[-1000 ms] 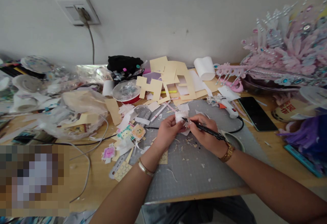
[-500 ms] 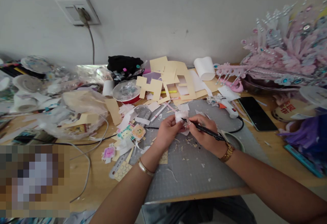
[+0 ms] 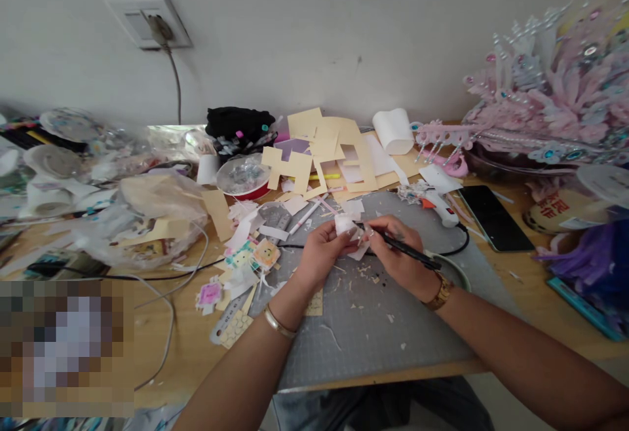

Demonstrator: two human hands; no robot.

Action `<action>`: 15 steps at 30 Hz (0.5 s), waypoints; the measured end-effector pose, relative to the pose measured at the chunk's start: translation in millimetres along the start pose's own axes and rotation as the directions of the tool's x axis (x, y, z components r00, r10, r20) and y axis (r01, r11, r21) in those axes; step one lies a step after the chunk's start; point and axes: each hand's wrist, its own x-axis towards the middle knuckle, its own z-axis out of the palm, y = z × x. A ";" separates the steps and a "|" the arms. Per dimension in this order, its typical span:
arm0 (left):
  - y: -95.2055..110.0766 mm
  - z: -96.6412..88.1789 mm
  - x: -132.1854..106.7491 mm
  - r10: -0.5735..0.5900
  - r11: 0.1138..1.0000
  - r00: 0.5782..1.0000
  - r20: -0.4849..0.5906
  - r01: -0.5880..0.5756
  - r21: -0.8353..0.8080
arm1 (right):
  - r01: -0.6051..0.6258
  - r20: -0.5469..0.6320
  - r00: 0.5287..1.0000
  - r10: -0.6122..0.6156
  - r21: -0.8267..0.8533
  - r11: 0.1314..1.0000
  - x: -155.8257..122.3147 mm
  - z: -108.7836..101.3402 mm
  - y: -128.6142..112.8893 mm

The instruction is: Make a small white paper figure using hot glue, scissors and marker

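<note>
Over the grey cutting mat [image 3: 373,346], my left hand [image 3: 320,251] pinches a small white piece [image 3: 344,223] that looks like paper or card. My right hand [image 3: 399,251] grips a slim black pen-shaped tool [image 3: 410,253], its tip at the right edge of the white piece. Whether the tool is a pen or a craft knife I cannot make out. Pale scraps [image 3: 361,280] lie scattered below my hands. To the left of my left hand are small coloured cartoon cut-outs [image 3: 266,254].
Cut cream card sheets [image 3: 329,139] lie towards the wall. A glue gun [image 3: 442,210] and a phone [image 3: 495,218] are on the right, near a pink beaded headpiece [image 3: 550,103]. Cables cross the left side by a clear plastic bag [image 3: 162,202]. A red bowl [image 3: 246,179] stands behind.
The white piece has turned in my left fingers. The black tool's tip has shifted slightly right, from the front of the piece to its edge.
</note>
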 end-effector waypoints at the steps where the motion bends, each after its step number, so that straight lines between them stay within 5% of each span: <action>1: 0.9 -0.2 -0.1 -0.012 0.999 1.000 -0.006 0.011 -0.030 | -0.042 -0.020 0.999 0.043 0.045 0.998 1.8 -0.8 -0.4; 7: 4.3 -0.9 -0.3 -0.042 0.993 0.999 0.005 0.042 -0.111 | -0.168 -0.037 0.984 0.175 0.152 0.974 7.6 -0.9 1.5; 15: 2.6 -1.7 -0.5 -0.036 0.995 0.999 0.021 0.037 -0.092 | -0.144 0.023 0.990 0.142 0.068 0.987 1.1 3.3 6.5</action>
